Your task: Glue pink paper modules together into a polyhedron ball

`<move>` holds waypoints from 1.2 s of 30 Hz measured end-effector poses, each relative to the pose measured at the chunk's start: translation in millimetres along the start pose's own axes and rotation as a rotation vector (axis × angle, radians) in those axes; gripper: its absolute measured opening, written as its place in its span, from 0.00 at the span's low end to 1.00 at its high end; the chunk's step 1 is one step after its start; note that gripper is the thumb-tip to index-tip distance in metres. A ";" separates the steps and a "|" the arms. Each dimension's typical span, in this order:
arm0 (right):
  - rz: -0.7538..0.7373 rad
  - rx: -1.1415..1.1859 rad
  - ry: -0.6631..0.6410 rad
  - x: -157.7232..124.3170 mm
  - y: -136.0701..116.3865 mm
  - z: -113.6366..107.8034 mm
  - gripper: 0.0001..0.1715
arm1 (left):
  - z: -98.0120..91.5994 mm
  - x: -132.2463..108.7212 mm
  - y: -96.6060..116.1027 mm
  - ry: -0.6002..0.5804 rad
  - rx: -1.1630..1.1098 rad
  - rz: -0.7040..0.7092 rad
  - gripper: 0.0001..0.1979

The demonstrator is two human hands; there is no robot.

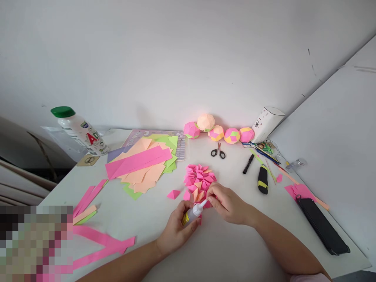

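My left hand (176,229) is wrapped round a small glue bottle (192,213) with a white nozzle pointing up to the right. My right hand (226,203) is pinched at the nozzle tip, fingers closed on a small pink folded paper piece (208,203). Both hands sit at the near edge of a pile of pink and peach folded paper units (199,179). One loose pink folded unit (173,194) lies to the left of the pile.
A stack of pink, peach and green paper sheets (143,166) lies left, with pink strips (100,243) nearer. Several paper balls (217,132), scissors (218,152), a knife (263,179), a black case (321,225) and a bottle (79,131) stand around on the white table (235,250).
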State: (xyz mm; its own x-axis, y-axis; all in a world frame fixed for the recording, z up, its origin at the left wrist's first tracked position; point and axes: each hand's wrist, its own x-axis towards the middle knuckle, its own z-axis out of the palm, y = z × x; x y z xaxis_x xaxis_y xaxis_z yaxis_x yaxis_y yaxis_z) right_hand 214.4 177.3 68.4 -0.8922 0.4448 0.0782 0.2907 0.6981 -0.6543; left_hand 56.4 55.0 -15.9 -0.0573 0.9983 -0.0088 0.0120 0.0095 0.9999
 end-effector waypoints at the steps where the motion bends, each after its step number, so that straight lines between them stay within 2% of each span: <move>1: 0.016 0.035 -0.002 -0.3 -1.2 -1.3 0.08 | 0.8 0.4 -1.2 0.009 -0.019 0.013 0.11; 7: 0.082 0.144 -0.026 -2.7 -4.1 -3.9 0.04 | 2.7 2.3 -6.4 0.043 -0.066 0.061 0.11; 10: 0.075 0.133 -0.021 -2.7 -3.3 1.1 0.17 | 3.3 1.7 -10.0 0.053 -0.014 0.068 0.11; 11: 0.060 0.122 -0.016 -2.4 -2.5 3.2 0.17 | 3.6 1.3 -11.3 0.062 0.002 0.069 0.11; 15: -0.024 0.099 0.000 -0.7 1.7 8.1 0.06 | 4.2 0.0 -13.2 0.112 0.093 0.056 0.11; 19: -0.091 0.162 0.005 -0.2 3.2 5.6 0.07 | 2.0 -0.2 -7.8 0.072 0.220 0.091 0.12; 23: -0.025 0.207 -0.006 -2.4 0.2 3.1 0.09 | -0.5 -0.8 -2.6 -0.006 0.393 0.220 0.15; 27: 0.057 0.158 -0.099 -4.5 -2.1 4.5 0.15 | 0.4 -1.0 -3.5 0.007 0.443 0.218 0.11; 33: 0.106 0.102 -0.067 -3.2 0.1 8.5 0.01 | 3.2 -0.5 -6.2 0.064 0.488 0.187 0.11; 36: 0.093 0.100 -0.049 -2.8 1.2 9.9 0.02 | 2.1 -1.7 -5.1 0.038 0.465 0.241 0.14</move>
State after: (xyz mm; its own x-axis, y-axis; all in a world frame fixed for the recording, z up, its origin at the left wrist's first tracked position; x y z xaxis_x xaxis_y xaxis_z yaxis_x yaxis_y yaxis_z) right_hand 213.9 171.3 60.0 -0.8792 0.4759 -0.0215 0.3396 0.5945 -0.7288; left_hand 58.5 53.4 -21.0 -0.0346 0.9727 0.2295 0.4705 -0.1867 0.8624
